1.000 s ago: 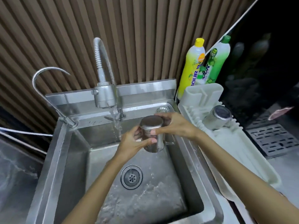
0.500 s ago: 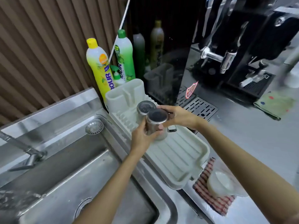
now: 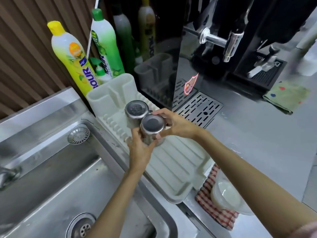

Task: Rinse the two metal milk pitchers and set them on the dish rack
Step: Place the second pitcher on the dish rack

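One metal milk pitcher [image 3: 136, 109] stands upside down on the white dish rack [image 3: 175, 165], near the rack's back end. A second metal pitcher [image 3: 151, 125], also bottom up, is right in front of it, over the rack. My left hand [image 3: 139, 150] wraps its near side from below. My right hand [image 3: 176, 124] grips its far side by the handle area. Whether the pitcher's rim touches the rack is hidden by my hands.
The steel sink [image 3: 56, 182] with its drain [image 3: 82, 225] lies at the left. Yellow [image 3: 72, 57] and green [image 3: 104, 47] soap bottles stand behind the rack. A black coffee machine [image 3: 228, 40] and drip grate [image 3: 197, 109] are at the right. A bowl [image 3: 226, 194] rests on a checked cloth [image 3: 211, 200].
The second pitcher went from under the running tap in the sink over to the dish rack, held by both hands, and has since sunk a little beside the first pitcher.
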`<action>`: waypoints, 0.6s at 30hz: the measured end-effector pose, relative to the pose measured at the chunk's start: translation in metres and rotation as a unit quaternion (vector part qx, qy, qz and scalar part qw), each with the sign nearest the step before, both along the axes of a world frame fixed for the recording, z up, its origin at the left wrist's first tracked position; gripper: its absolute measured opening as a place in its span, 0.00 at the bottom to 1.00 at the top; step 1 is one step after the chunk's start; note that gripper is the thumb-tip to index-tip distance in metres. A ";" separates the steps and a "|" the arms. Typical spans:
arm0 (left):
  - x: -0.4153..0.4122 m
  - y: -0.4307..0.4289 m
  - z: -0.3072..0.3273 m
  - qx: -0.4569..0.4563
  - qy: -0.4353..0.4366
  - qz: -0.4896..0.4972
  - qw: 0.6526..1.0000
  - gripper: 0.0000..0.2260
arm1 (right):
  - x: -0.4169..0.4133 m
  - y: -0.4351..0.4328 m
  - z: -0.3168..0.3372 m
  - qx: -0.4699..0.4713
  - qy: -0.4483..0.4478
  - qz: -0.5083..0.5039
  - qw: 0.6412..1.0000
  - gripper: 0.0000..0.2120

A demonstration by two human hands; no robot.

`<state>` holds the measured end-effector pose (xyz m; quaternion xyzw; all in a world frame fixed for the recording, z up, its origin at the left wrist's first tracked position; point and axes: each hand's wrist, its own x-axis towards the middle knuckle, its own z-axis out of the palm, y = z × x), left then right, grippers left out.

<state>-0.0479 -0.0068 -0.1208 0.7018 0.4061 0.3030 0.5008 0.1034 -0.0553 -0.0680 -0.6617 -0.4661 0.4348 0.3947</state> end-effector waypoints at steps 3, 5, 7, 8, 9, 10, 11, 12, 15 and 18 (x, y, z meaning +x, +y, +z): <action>0.000 0.000 0.003 -0.009 0.015 -0.023 1.000 0.25 | 0.001 -0.003 0.001 0.005 0.010 0.004 1.000 0.35; -0.001 0.000 0.008 -0.019 0.035 -0.031 0.999 0.28 | 0.001 -0.003 0.008 -0.004 -0.005 0.023 1.000 0.35; -0.008 0.000 0.017 -0.043 0.050 -0.043 0.997 0.35 | 0.000 -0.002 0.020 -0.018 -0.035 0.039 0.998 0.37; -0.014 0.000 0.024 -0.062 0.061 -0.046 0.995 0.38 | -0.002 0.000 0.029 -0.021 -0.048 0.044 0.998 0.37; -0.023 0.001 0.032 -0.083 0.072 -0.045 0.993 0.38 | -0.006 0.003 0.040 -0.015 -0.062 0.050 0.997 0.37; -0.036 0.002 0.042 -0.100 0.071 -0.041 0.992 0.37 | -0.012 0.008 0.053 -0.005 -0.076 0.056 0.996 0.35; -0.051 0.005 0.051 -0.113 0.054 -0.035 0.992 0.33 | -0.021 0.014 0.066 0.008 -0.082 0.067 0.994 0.32; -0.069 0.008 0.060 -0.120 0.031 -0.027 0.992 0.28 | -0.033 0.022 0.077 0.020 -0.078 0.079 0.994 0.29; -0.137 0.020 0.081 -0.128 -0.004 0.028 0.991 0.17 | -0.081 0.059 0.095 0.038 -0.046 0.134 0.989 0.21; -0.212 0.034 0.084 -0.154 -0.009 0.122 0.980 0.10 | -0.144 0.099 0.088 0.009 -0.039 0.219 0.975 0.16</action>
